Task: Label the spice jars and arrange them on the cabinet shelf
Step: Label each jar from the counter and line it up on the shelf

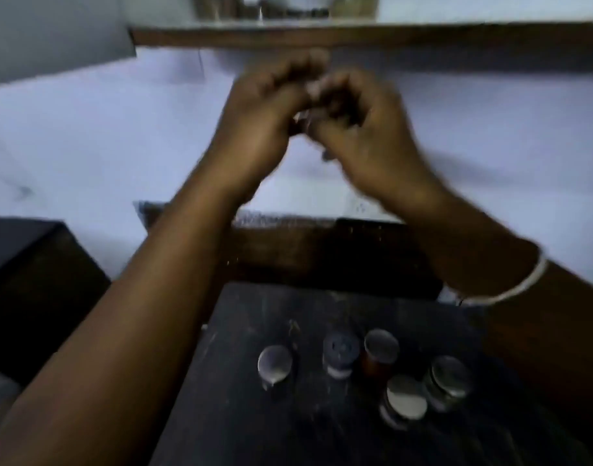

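Observation:
Both my hands are raised together in front of the pale wall, blurred by motion. My left hand [254, 129] and my right hand [369, 139] curl their fingers around a small object [310, 105] held between them; a pale sliver shows, and I cannot tell what it is. Below, several spice jars with silver lids stand on a dark table [221, 415]: one at the left [274, 364], a dark-capped one [340, 351], a brown one [380, 348] and two at the right [406, 401] [451, 376].
A wooden shelf edge [355, 35] runs across the top, with blurred jars and containers [281, 8] standing on it. A dark box [29, 264] sits at the left. A thin bangle [517, 284] circles my right wrist.

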A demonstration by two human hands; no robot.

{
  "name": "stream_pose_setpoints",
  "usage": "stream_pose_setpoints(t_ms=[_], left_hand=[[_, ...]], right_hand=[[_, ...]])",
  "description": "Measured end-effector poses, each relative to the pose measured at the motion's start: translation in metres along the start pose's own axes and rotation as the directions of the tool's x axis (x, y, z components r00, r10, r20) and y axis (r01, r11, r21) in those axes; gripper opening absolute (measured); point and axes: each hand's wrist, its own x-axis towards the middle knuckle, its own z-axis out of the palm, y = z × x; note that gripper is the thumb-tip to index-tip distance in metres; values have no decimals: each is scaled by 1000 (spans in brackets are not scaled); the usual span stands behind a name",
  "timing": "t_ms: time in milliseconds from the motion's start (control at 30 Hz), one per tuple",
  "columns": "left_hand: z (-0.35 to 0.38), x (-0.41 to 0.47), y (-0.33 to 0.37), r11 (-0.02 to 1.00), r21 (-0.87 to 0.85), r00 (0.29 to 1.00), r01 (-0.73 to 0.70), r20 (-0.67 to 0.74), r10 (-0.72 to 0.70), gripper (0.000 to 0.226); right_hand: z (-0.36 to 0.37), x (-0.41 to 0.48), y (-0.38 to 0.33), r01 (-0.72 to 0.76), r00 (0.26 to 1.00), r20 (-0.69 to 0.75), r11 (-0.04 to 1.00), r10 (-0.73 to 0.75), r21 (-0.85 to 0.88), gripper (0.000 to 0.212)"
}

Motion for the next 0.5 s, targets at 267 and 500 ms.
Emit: stream_pose_setpoints(t_ms=[267, 500], left_hand=[[-66, -192, -212, 718, 524, 873, 458, -114, -473, 44], [-81, -289, -298, 553, 585, 697, 593, -30, -716, 55]], right_hand=[[128, -179, 151, -344, 683, 513, 849, 520, -401, 52], [174, -285, 235, -218, 423, 578, 698, 697, -682, 94]])
